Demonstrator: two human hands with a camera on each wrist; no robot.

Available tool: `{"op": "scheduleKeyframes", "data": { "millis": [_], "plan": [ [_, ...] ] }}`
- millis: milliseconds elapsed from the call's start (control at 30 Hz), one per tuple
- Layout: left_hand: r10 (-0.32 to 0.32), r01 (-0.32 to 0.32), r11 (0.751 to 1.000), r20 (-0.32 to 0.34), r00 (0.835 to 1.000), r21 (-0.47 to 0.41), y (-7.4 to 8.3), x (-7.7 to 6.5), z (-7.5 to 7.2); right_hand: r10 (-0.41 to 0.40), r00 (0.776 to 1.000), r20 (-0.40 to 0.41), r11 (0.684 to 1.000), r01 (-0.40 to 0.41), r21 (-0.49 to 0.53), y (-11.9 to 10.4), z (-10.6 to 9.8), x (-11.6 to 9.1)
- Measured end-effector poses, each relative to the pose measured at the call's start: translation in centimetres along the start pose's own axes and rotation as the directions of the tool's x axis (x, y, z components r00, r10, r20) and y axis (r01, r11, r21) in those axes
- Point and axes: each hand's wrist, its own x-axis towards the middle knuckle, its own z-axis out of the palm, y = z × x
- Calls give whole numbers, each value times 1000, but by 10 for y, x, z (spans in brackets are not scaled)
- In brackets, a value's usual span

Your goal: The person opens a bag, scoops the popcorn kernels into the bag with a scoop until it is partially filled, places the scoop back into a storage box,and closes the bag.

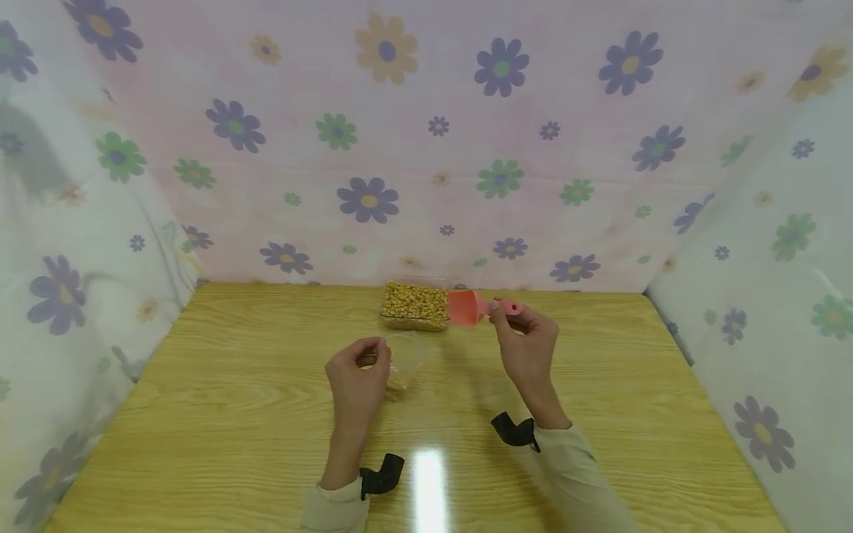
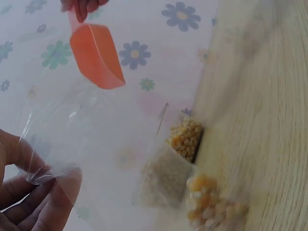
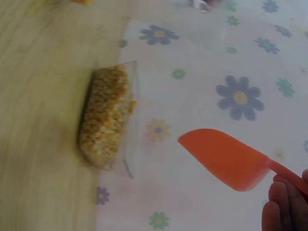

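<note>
My left hand (image 1: 358,377) pinches the rim of a clear plastic bag (image 2: 96,130), whose mouth gapes. Some corn kernels (image 2: 211,207) lie at the bottom of the bag. In my right hand (image 1: 529,348) is a pink scoop (image 1: 463,307), gripped by its handle between thumb and fingers. The scoop's bowl hangs close beside the right end of a clear rectangular container (image 1: 415,324) filled with corn kernels (image 1: 415,299). From the right wrist view, the scoop (image 3: 226,161) shows its smooth outer side.
The container stands at the back of the wood-grain table (image 1: 253,414), near a flowered cloth backdrop (image 1: 426,163). More flowered cloth hangs at both sides. A black curved piece (image 1: 383,475) is strapped at the left wrist, and another black piece (image 1: 514,429) at the right.
</note>
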Motion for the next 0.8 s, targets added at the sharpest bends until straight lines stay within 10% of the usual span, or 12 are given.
{"op": "scheduleKeyframes", "data": {
  "millis": [800],
  "plan": [
    [70, -70, 998, -68, 995, 1, -10, -8, -2, 91, 995, 33, 995, -93, 43, 22, 40, -4]
  ]
}}
